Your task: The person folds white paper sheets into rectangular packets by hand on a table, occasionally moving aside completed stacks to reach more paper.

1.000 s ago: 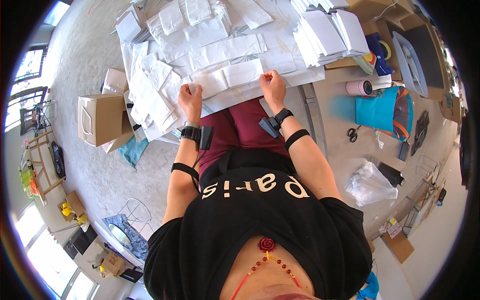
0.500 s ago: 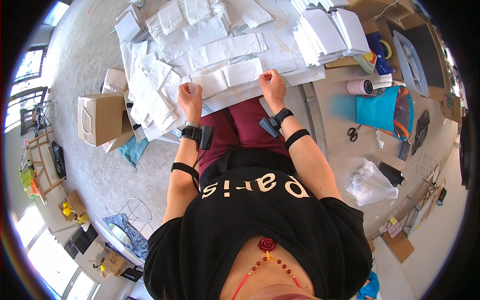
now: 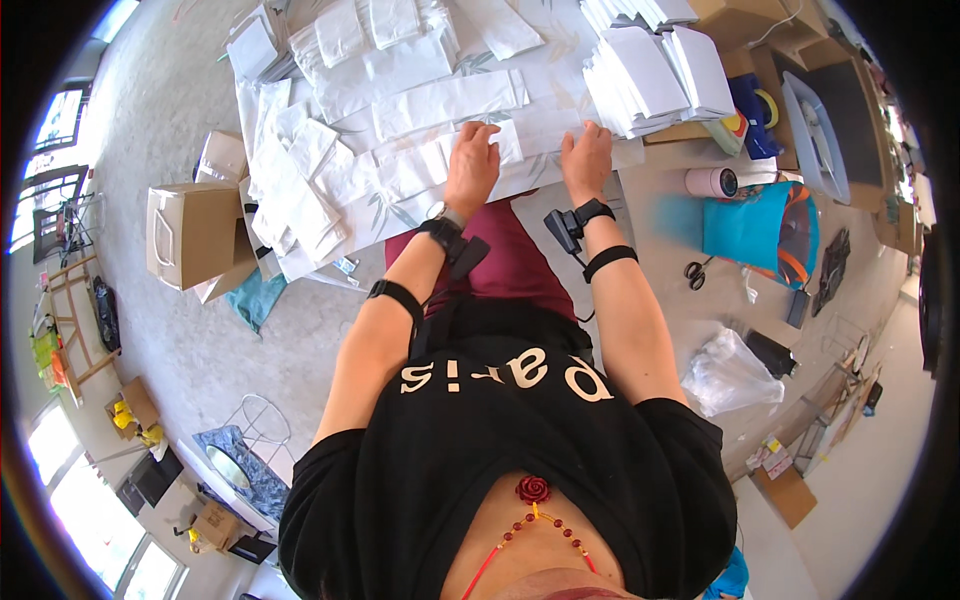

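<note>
Flat, white, thin bag-like strips lie on the table in front of me. Over the right part of the nearest white strip [image 3: 405,172] is my left hand [image 3: 473,170], its fingers bent and the thumb apart from them. My right hand [image 3: 587,163] is beyond that strip's right end, low over the table's near edge. Its thumb and forefinger are apart, and I see nothing between them. Another white strip [image 3: 450,103] lies just behind. To the left is a loose heap of white strips [image 3: 300,175].
Stacks of white folded sheets [image 3: 645,80] stand at the table's back right. More white pieces [image 3: 370,45] lie at the back. A cardboard box [image 3: 190,235] is left of the table. On the right are a pink cup [image 3: 708,182], a blue bag [image 3: 750,230] and scissors [image 3: 695,272].
My left hand has moved right along the nearest strip, away from its left end. My right hand has let go of the right end and shifted right.
</note>
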Action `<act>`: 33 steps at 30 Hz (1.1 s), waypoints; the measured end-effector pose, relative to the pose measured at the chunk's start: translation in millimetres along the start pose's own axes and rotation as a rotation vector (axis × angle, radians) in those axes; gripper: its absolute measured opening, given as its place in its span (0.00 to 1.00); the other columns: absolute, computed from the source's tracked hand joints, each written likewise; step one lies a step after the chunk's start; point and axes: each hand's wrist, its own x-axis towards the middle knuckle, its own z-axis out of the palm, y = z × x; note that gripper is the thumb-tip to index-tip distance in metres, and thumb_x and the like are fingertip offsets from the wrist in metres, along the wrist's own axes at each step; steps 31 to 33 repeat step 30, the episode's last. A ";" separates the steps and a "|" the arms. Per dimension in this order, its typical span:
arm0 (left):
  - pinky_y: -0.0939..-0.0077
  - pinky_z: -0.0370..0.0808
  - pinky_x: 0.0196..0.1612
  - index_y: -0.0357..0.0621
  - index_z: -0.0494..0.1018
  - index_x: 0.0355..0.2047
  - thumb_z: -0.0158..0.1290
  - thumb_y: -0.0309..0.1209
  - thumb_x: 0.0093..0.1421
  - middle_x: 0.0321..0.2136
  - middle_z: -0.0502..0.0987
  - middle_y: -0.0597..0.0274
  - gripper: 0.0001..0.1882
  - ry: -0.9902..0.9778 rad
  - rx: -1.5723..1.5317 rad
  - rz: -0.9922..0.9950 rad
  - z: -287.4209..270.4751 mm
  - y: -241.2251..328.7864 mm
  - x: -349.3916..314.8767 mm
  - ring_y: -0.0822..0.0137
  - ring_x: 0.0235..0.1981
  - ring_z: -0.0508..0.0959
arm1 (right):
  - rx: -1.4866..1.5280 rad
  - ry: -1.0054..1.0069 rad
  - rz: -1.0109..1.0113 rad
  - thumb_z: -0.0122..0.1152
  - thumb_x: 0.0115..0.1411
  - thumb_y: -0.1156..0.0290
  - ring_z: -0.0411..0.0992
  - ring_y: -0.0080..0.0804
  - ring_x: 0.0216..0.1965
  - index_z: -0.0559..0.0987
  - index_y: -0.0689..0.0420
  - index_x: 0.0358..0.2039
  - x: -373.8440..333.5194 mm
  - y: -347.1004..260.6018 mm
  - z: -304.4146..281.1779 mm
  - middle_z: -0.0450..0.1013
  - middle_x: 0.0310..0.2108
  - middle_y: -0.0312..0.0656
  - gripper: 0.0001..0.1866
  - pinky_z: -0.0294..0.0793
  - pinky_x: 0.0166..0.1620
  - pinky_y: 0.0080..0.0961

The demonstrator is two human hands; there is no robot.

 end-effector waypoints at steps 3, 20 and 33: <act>0.54 0.77 0.49 0.36 0.77 0.51 0.58 0.21 0.61 0.48 0.76 0.45 0.16 -0.076 -0.009 -0.063 18.3 -5.2 4.7 0.43 0.43 0.80 | -0.026 -0.023 0.029 0.68 0.62 0.65 0.72 0.52 0.52 0.74 0.62 0.51 2.7 0.7 1.4 0.70 0.50 0.53 0.21 0.78 0.50 0.45; 0.59 0.77 0.50 0.40 0.79 0.54 0.67 0.25 0.54 0.47 0.74 0.50 0.25 -0.125 0.172 -0.054 21.4 -2.7 6.9 0.48 0.46 0.79 | 0.161 -0.009 -0.023 0.68 0.59 0.69 0.74 0.50 0.47 0.79 0.59 0.35 16.8 17.4 15.4 0.76 0.39 0.46 0.08 0.75 0.49 0.47; 0.59 0.77 0.51 0.41 0.78 0.55 0.68 0.27 0.55 0.47 0.73 0.49 0.26 -0.167 0.200 -0.054 22.9 -3.7 8.0 0.47 0.49 0.78 | 0.708 -0.062 0.191 0.68 0.58 0.71 0.81 0.43 0.41 0.78 0.59 0.43 16.4 -15.0 -28.5 0.82 0.38 0.45 0.13 0.78 0.47 0.38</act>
